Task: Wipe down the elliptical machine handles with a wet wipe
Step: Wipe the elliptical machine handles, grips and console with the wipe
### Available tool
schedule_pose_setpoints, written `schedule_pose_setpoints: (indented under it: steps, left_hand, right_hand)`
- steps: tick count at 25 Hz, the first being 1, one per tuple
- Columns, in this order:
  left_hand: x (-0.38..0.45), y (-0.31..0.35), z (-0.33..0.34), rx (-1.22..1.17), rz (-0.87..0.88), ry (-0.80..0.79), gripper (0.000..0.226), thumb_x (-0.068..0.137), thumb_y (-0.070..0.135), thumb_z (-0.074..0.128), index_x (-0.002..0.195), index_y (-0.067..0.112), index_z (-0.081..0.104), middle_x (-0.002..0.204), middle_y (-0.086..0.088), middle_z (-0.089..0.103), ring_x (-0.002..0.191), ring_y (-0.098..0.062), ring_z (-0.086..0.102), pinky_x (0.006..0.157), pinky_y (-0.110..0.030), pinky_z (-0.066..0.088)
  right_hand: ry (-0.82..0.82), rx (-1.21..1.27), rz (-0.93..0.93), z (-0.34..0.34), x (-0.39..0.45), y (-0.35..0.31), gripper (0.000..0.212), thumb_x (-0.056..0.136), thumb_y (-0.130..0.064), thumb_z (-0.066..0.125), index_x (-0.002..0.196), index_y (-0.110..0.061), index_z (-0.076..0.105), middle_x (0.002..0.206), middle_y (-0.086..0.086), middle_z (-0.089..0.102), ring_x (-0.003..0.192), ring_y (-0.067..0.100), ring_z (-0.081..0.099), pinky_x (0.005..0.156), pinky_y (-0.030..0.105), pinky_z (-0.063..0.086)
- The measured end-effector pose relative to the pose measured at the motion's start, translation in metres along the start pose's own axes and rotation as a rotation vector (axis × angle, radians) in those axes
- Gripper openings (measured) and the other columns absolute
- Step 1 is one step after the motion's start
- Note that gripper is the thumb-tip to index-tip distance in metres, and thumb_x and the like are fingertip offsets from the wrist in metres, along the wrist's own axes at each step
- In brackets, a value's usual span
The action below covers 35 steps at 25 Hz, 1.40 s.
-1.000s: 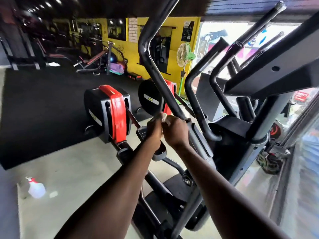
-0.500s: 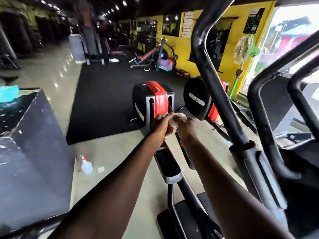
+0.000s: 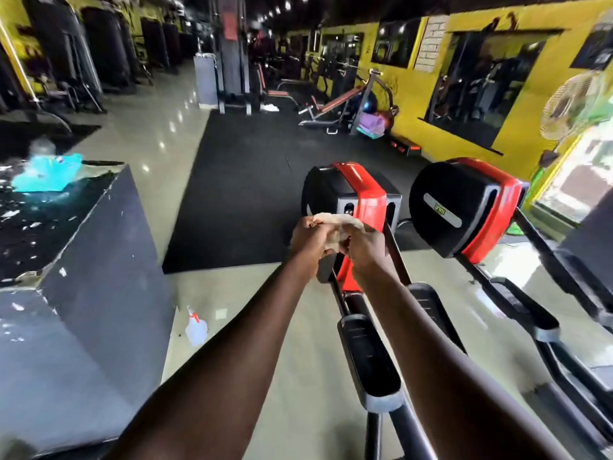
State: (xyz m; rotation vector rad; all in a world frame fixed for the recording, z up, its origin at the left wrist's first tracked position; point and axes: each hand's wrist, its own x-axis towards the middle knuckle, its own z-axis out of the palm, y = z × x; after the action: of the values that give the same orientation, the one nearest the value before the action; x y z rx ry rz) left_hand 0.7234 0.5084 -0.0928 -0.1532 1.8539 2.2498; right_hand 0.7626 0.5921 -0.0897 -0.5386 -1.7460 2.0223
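Gym floor seen from head height. A black rubber mat (image 3: 238,194) covers the middle of the pale tiled floor (image 3: 159,127), bounded at right by a yellow wall (image 3: 418,104) with dark mirrored panels. A large dark box (image 3: 99,277) with chipped edges stands at left; a turquoise cloth (image 3: 49,174) lies on its top. Two elliptical machines stand side by side: the nearer elliptical machine (image 3: 348,194), with a red and black flywheel housing, extends toward the viewer as a black foot pedal (image 3: 368,360); the second elliptical machine (image 3: 464,204) stands to its right, just beside it. An incline bench (image 3: 335,104) and a purple mat roll (image 3: 371,122) sit near the wall; a pedestal fan (image 3: 577,104), blurred, stands at the right edge. A clear spray bottle (image 3: 196,328) with a red nozzle lies on the tiles beside the box.

Both bare forearms reach forward and meet in front of the nearer housing, clear of any handle. The left hand (image 3: 310,237) has its fingers curled round one end of a crumpled, off-white wet wipe (image 3: 331,224); the right hand (image 3: 365,244) pinches the other end, fingers bent. The wipe is bunched between the two hands, which touch each other. The machine handles lie outside the view.
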Motion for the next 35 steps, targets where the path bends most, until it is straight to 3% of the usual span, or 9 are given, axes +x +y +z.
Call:
schedule_pose_setpoints:
  steps: [3, 6, 8, 12, 15, 17, 22, 27, 35]
  left_hand:
    - [0.084, 0.028, -0.025, 0.028, -0.014, 0.003, 0.028, 0.083, 0.004, 0.064, 0.105, 0.021, 0.065, 0.096, -0.008, 0.071, 0.072, -0.02, 0.065, 0.054, -0.025, 0.052]
    - [0.154, 0.056, -0.034, 0.056, -0.01, -0.004, 0.025, 0.08, 0.004, 0.062, 0.097, 0.021, 0.068, 0.091, -0.007, 0.07, 0.076, -0.021, 0.066, 0.066, -0.033, 0.056]
    - [0.193, 0.075, -0.033, 0.032, -0.062, -0.033, 0.014, 0.078, 0.023, 0.062, 0.09, 0.02, 0.07, 0.095, -0.009, 0.069, 0.087, -0.028, 0.068, 0.081, -0.042, 0.059]
    - [0.289, 0.093, -0.026, 0.172, -0.067, -0.132, 0.044, 0.061, 0.056, 0.071, 0.092, 0.025, 0.062, 0.097, -0.006, 0.069, 0.084, -0.023, 0.067, 0.082, -0.038, 0.057]
    - [0.375, 0.098, -0.015, 0.207, -0.088, -0.232, 0.009, 0.092, 0.025, 0.06, 0.089, 0.022, 0.052, 0.083, 0.0, 0.06, 0.071, -0.011, 0.055, 0.068, -0.024, 0.047]
    - [0.442, 0.106, -0.006, 0.232, -0.112, -0.202, 0.012, 0.098, 0.014, 0.05, 0.089, 0.021, 0.054, 0.081, 0.003, 0.057, 0.069, -0.007, 0.053, 0.061, -0.019, 0.046]
    - [0.607, 0.149, -0.002, 0.156, -0.095, -0.031, 0.014, 0.1, 0.016, 0.048, 0.114, 0.02, 0.05, 0.09, 0.003, 0.055, 0.073, -0.007, 0.049, 0.06, -0.022, 0.043]
    - [0.773, 0.171, -0.021, 0.065, -0.094, -0.003, 0.026, 0.1, 0.027, 0.047, 0.118, 0.012, 0.059, 0.109, -0.012, 0.068, 0.085, -0.022, 0.064, 0.069, -0.031, 0.049]
    - [1.013, 0.248, -0.059, 0.184, -0.146, -0.229, 0.011, 0.09, 0.03, 0.066, 0.086, 0.02, 0.064, 0.081, 0.0, 0.065, 0.071, -0.013, 0.061, 0.065, -0.025, 0.045]
  right_hand:
    - [0.035, 0.025, 0.018, 0.055, 0.06, 0.006, 0.032, 0.093, -0.003, 0.04, 0.074, -0.012, 0.064, 0.065, 0.007, 0.058, 0.059, 0.018, 0.054, 0.05, 0.023, 0.045]
    - [0.073, 0.045, 0.046, 0.094, 0.122, 0.004, 0.032, 0.098, -0.008, 0.038, 0.076, -0.014, 0.06, 0.071, 0.007, 0.059, 0.062, 0.015, 0.057, 0.055, 0.023, 0.048]
    - [0.08, 0.02, 0.029, 0.116, 0.167, 0.008, 0.029, 0.098, -0.011, 0.04, 0.078, -0.014, 0.061, 0.072, 0.006, 0.063, 0.062, 0.014, 0.06, 0.052, 0.021, 0.049]
    - [0.057, -0.038, 0.01, 0.164, 0.274, 0.031, 0.03, 0.094, -0.009, 0.045, 0.075, -0.016, 0.066, 0.067, 0.004, 0.065, 0.057, 0.012, 0.06, 0.054, 0.024, 0.047]
    - [0.033, 0.01, 0.018, 0.196, 0.361, 0.04, 0.029, 0.095, -0.01, 0.048, 0.072, -0.016, 0.066, 0.066, 0.003, 0.063, 0.06, 0.013, 0.059, 0.059, 0.027, 0.05]
    - [0.013, 0.028, 0.039, 0.219, 0.43, 0.042, 0.026, 0.095, -0.014, 0.05, 0.076, -0.014, 0.067, 0.07, 0.004, 0.065, 0.065, 0.018, 0.06, 0.06, 0.029, 0.049]
    - [-0.08, 0.004, 0.126, 0.287, 0.573, 0.03, 0.018, 0.092, -0.023, 0.061, 0.09, -0.006, 0.066, 0.08, 0.007, 0.069, 0.071, 0.024, 0.067, 0.064, 0.031, 0.055]
    - [-0.386, -0.112, 0.169, 0.361, 0.706, 0.044, 0.041, 0.075, -0.031, 0.078, 0.103, -0.003, 0.068, 0.102, 0.016, 0.073, 0.091, 0.031, 0.071, 0.085, 0.045, 0.057]
    - [-0.153, -0.13, 0.186, 0.522, 0.913, 0.057, 0.02, 0.087, -0.032, 0.065, 0.092, -0.013, 0.064, 0.1, 0.016, 0.071, 0.096, 0.034, 0.068, 0.084, 0.055, 0.054]
